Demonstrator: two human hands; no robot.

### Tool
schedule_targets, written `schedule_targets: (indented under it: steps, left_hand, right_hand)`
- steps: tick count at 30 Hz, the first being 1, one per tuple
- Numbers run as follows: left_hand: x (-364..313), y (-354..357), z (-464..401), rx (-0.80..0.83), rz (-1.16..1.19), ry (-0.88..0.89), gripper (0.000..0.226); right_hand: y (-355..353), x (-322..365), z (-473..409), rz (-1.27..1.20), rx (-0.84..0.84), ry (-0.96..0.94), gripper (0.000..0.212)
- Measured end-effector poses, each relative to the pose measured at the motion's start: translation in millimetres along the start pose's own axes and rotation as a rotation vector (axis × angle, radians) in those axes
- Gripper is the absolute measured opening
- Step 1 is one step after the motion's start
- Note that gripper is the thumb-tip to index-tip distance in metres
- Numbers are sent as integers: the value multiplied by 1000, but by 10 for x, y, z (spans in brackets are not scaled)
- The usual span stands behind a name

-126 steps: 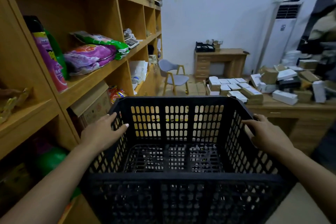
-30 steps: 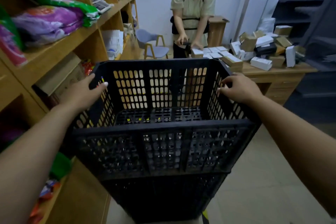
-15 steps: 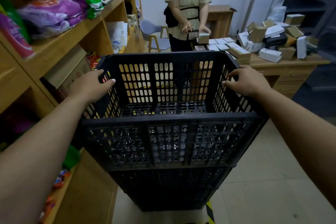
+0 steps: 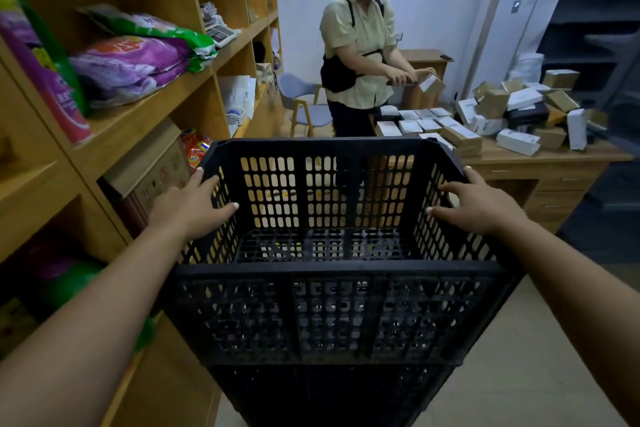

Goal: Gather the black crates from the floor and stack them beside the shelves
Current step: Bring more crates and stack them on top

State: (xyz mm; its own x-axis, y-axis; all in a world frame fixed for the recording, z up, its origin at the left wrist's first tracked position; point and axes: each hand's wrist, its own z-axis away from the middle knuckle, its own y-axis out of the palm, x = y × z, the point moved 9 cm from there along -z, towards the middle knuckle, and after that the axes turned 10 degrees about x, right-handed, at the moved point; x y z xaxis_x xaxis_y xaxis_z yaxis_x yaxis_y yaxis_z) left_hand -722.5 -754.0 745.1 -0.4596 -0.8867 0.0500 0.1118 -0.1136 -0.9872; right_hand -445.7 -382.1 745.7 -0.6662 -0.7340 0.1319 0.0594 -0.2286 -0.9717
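Note:
A black perforated crate [image 4: 332, 315] fills the middle of the head view, sitting on top of another black crate [image 4: 329, 395] below it. My left hand [image 4: 194, 208] lies over the top crate's left rim, fingers draped inside the wall. On the right rim rests my right hand [image 4: 481, 204], gripping in the same way. The stack stands right beside the wooden shelves [image 4: 145, 121] on my left.
Bags [image 4: 131, 62] and boxes fill the shelves. A person [image 4: 363, 45] stands ahead at a wooden desk [image 4: 540, 163] piled with small boxes. A grey chair [image 4: 304, 104] is behind. Pale floor [image 4: 512, 357] lies to the right of the stack.
The view has tilted up and the person ahead shows more fully. My hands stay on the crate's rims, and the top crate remains on the lower one.

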Motion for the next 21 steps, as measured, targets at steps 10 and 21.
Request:
schedule_targets:
  steps: [10,21]
  left_hand:
    - [-39,23,-56,45,-82,-13,83]
    - [16,-37,83,58,186,23,80]
  right_hand:
    - [-72,19,-7,-42,-33,-1,71]
    - [-178,8,257,-224,-147,-51,62]
